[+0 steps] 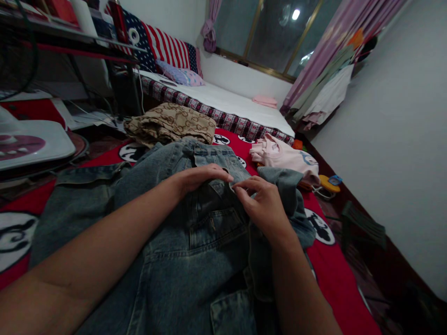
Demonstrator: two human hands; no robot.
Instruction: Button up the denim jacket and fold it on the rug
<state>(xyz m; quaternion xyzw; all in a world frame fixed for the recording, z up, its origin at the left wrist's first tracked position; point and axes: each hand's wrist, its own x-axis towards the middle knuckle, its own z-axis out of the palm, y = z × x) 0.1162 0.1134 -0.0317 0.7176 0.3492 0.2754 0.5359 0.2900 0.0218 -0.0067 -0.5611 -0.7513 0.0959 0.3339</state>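
A blue denim jacket [174,274] lies spread out in front of me, its collar end away from me and a flapped pocket showing near the middle. My left hand [204,177] reaches across it, with thumb and fingers closed on the jacket's front edge. Close beside it, my right hand [260,197] pinches the same edge between thumb and fingertips. The fingertips of both hands almost meet there. What exactly sits between them is too small to make out. One sleeve is bunched up by my right wrist.
The jacket rests on a red blanket [338,284] with white ovals. Beyond it are a folded brown patterned cloth [174,122] and a folded pink garment [282,158]. A cluttered desk [70,35] stands left, a white fan base [38,144] below it. A bed [223,100] lies behind.
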